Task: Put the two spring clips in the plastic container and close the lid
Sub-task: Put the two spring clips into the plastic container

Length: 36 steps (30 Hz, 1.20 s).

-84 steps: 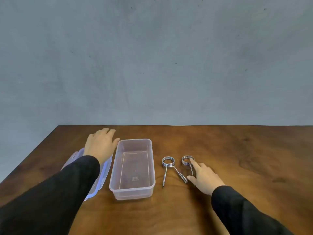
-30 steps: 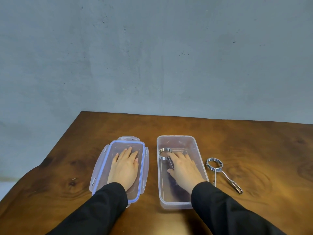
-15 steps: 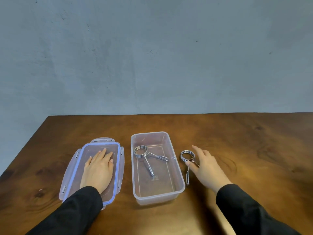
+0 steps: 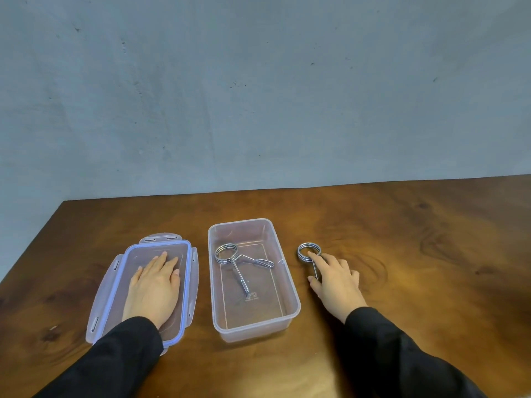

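A clear plastic container (image 4: 289, 285) stands open in the middle of the wooden table. One metal spring clip (image 4: 233, 258) lies inside it, coil at the far end. The second spring clip (image 4: 308, 250) lies on the table just right of the container. My right hand (image 4: 334, 278) covers its handles, index finger on the coil and thumb against the handle wire. The blue-rimmed lid (image 4: 191, 271) lies flat to the left of the container. My left hand (image 4: 153, 285) rests palm down on the lid, fingers spread.
The dark wooden table (image 4: 416, 254) runs to a grey wall at the back. Its left edge (image 4: 31, 245) slants close to the lid. Bare wood stretches to the right of my right hand.
The first clip went from my right hand into the container. My right hand then moved out to the second clip on the table. My left hand stayed on the lid.
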Each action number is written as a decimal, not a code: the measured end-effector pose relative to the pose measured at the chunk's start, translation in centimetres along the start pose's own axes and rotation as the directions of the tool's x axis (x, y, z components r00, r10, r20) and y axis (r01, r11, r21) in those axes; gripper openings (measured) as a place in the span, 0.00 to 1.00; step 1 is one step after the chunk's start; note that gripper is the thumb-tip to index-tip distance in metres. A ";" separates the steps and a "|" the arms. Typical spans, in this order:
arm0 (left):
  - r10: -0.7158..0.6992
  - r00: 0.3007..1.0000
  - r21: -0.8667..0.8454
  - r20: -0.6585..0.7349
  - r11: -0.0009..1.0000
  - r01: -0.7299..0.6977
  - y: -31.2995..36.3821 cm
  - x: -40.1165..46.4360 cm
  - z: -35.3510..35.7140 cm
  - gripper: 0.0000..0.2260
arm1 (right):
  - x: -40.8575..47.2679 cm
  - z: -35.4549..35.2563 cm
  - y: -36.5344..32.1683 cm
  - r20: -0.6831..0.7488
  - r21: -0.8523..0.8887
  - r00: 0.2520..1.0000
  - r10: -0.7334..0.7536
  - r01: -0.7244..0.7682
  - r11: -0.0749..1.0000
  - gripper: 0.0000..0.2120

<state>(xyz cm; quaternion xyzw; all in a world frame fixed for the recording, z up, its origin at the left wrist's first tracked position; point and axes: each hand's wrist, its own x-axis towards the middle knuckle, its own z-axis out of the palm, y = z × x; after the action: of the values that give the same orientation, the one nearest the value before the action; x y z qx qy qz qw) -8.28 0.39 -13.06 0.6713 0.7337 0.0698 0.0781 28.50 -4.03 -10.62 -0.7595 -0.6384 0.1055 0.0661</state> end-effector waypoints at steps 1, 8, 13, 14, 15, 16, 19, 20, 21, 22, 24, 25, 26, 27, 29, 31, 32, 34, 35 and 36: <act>0.000 1.000 -0.004 0.003 1.000 0.000 0.0 0.0 -0.1 0.23 | 0.2 -0.2 0.1 -0.007 0.017 1.000 0.003 -0.003 1.000 0.26; 0.003 1.000 -0.035 0.007 0.999 -0.002 0.4 -0.4 -0.8 0.22 | 1.8 -7.9 -3.9 -0.251 0.172 0.962 -0.112 0.158 0.972 0.25; -0.004 1.000 -0.056 0.009 0.998 0.004 0.3 -0.5 -0.7 0.22 | 1.4 -11.2 -11.3 -0.172 0.108 0.892 -0.417 0.438 0.892 0.25; -0.004 1.000 -0.058 0.007 0.998 0.004 0.2 -0.5 -0.8 0.22 | 1.3 -10.8 -12.5 -0.117 0.070 0.881 -0.458 0.467 0.881 0.25; -0.003 1.000 -0.061 0.006 0.998 0.003 0.2 -0.5 -0.8 0.22 | 1.1 -10.0 -13.5 -0.064 0.035 0.871 -0.488 0.490 0.871 0.25; -0.001 1.000 -0.064 0.004 0.998 0.002 0.2 -0.5 -0.8 0.22 | 1.0 -9.1 -14.2 -0.018 0.014 0.863 -0.505 0.505 0.863 0.24; 0.002 1.000 -0.078 -0.002 0.997 -0.002 0.1 -0.5 -0.9 0.22 | 1.1 -6.1 -15.0 0.072 -0.004 0.869 -0.490 0.491 0.871 0.23; 0.000 1.000 -0.080 -0.004 0.997 -0.001 0.1 -0.5 -0.9 0.22 | 1.2 -5.3 -15.1 0.091 -0.024 0.874 -0.477 0.480 0.877 0.23; -0.001 1.000 -0.082 -0.006 0.997 0.001 0.1 -0.5 -0.9 0.22 | 1.5 -4.6 -15.0 0.100 -0.049 0.878 -0.468 0.474 0.879 0.23; -0.003 1.000 -0.087 -0.004 0.996 0.002 0.2 -0.5 -0.9 0.22 | 1.7 -4.1 -14.9 0.103 -0.068 0.881 -0.461 0.469 0.881 0.23; -0.001 1.000 -0.093 0.001 0.996 0.001 0.2 -0.4 -0.9 0.22 | 2.1 -3.3 -15.0 0.105 -0.071 0.887 -0.450 0.458 0.886 0.23; 0.001 1.000 -0.092 0.002 0.996 -0.001 0.1 -0.4 -0.9 0.22 | 2.2 -2.9 -15.0 0.110 -0.063 0.888 -0.447 0.455 0.888 0.23; 0.003 1.000 -0.090 0.003 0.996 -0.003 0.1 -0.4 -1.0 0.22 | 2.3 -2.6 -15.2 0.119 -0.059 0.887 -0.446 0.455 0.889 0.24; 0.004 1.000 -0.089 0.003 0.996 -0.003 0.0 -0.4 -0.9 0.22 | 2.3 -2.3 -15.3 0.128 -0.060 0.886 -0.445 0.455 0.889 0.24; 0.005 1.000 -0.088 0.000 0.996 -0.005 -0.1 -0.4 -0.8 0.22 | 2.4 -1.6 -15.4 0.130 -0.057 0.888 -0.440 0.450 0.891 0.25; 0.008 1.000 -0.085 -0.007 0.996 -0.008 -0.1 -0.3 -0.6 0.22 | 2.5 -1.0 -15.2 0.134 -0.030 0.892 -0.432 0.439 0.898 0.26; 0.010 1.000 -0.081 -0.009 0.997 -0.010 -0.1 -0.3 -0.6 0.22 | 2.6 -0.8 -15.0 0.141 -0.007 0.893 -0.428 0.433 0.901 0.26; 0.015 1.000 -0.068 -0.015 0.998 -0.016 -0.2 -0.1 -0.4 0.22 | 2.6 -0.4 -14.7 0.142 0.030 0.891 -0.432 0.432 0.901 0.27; 0.015 1.000 -0.064 -0.016 0.998 -0.016 -0.2 -0.1 -0.4 0.22 | 2.6 -0.3 -14.6 0.138 0.035 0.890 -0.435 0.434 0.900 0.27; 0.014 1.000 -0.063 -0.017 0.998 -0.015 -0.2 -0.1 -0.3 0.22 | 2.6 -0.2 -14.5 0.136 0.037 0.890 -0.435 0.435 0.900 0.27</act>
<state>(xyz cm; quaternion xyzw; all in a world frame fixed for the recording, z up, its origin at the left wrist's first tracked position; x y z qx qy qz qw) -8.55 0.29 -12.76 0.6732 0.7269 0.0990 0.0928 15.12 1.13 -7.21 -0.5878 -0.7950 0.1432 0.0448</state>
